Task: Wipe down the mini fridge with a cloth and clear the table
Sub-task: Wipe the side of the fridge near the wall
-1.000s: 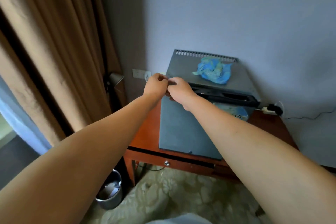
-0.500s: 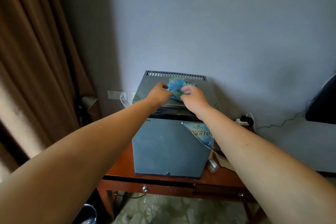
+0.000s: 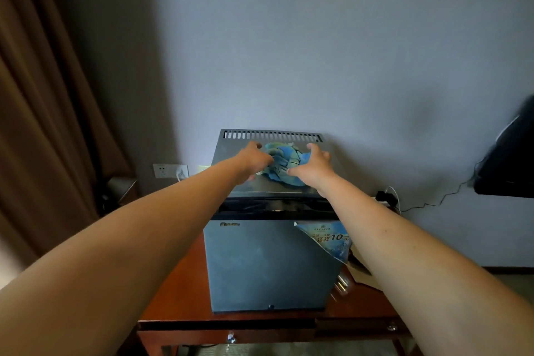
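A grey mini fridge stands on a reddish wooden table against the wall. On its top lies a crumpled blue-green cloth. My left hand grips the cloth's left side with curled fingers, thumb raised. From the other side, my right hand closes its thumb and fingers around the cloth. Both arms reach straight out over the fridge door.
A blue printed leaflet sticks out at the fridge's right side, with a glass item and paper on the table beneath. A power strip and cable lie behind. Brown curtain hangs left; a dark screen right.
Both hands left the fridge's front top edge, moved back onto its top and took hold of the cloth. The view has shifted right and up.
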{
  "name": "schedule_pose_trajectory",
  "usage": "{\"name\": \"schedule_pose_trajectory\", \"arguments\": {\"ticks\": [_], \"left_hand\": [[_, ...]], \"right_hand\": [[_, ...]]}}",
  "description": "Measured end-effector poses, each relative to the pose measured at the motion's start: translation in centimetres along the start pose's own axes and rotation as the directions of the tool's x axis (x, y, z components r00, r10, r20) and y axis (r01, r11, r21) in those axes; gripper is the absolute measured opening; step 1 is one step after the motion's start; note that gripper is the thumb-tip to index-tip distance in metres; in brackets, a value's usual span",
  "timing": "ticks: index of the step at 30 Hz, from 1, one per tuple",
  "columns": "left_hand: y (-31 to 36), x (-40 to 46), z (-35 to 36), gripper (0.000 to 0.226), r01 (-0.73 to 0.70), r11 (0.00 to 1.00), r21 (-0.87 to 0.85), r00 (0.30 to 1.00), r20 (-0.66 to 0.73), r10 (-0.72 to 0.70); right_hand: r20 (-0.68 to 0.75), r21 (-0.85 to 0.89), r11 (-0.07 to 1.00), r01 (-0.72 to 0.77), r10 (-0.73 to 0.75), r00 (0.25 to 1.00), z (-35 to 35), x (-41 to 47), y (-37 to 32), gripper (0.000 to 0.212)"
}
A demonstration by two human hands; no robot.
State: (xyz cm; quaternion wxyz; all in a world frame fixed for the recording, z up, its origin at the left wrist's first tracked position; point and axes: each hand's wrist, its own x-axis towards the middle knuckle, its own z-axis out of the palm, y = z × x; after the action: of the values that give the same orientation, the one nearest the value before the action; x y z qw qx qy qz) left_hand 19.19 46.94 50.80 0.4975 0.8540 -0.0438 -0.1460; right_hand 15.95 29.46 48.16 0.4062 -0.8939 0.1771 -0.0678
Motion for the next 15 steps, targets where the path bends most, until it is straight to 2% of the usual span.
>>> {"name": "schedule_pose_trajectory", "arguments": {"ticks": [8,10,13,15], "left_hand": [[-0.3,2.6,-0.8,0.064,-0.035,0.999,-0.020,0.996,0.080,0.037],[-0.4,2.6,-0.9,0.067,-0.014,0.998,-0.059,0.995,0.101,0.020],[-0.7,2.4,-0.8,0.068,0.044,0.990,-0.137,0.989,0.148,-0.023],[-0.8,1.8,-0.5,0.061,0.064,0.978,-0.198,0.985,0.167,-0.030]], "right_hand": [[0.052,0.014,0.991,-0.130,0.130,0.990,1.3,1.7,-0.3,0.098],[0.061,0.000,0.987,-0.158,0.158,0.986,1.5,1.8,-0.6,0.091],[0.066,-0.078,0.992,-0.102,0.107,0.992,2.1,1.4,-1.2,0.067],[0.049,-0.101,0.994,-0.044,0.050,0.998,2.7,1.0,-1.2,0.069]]}}
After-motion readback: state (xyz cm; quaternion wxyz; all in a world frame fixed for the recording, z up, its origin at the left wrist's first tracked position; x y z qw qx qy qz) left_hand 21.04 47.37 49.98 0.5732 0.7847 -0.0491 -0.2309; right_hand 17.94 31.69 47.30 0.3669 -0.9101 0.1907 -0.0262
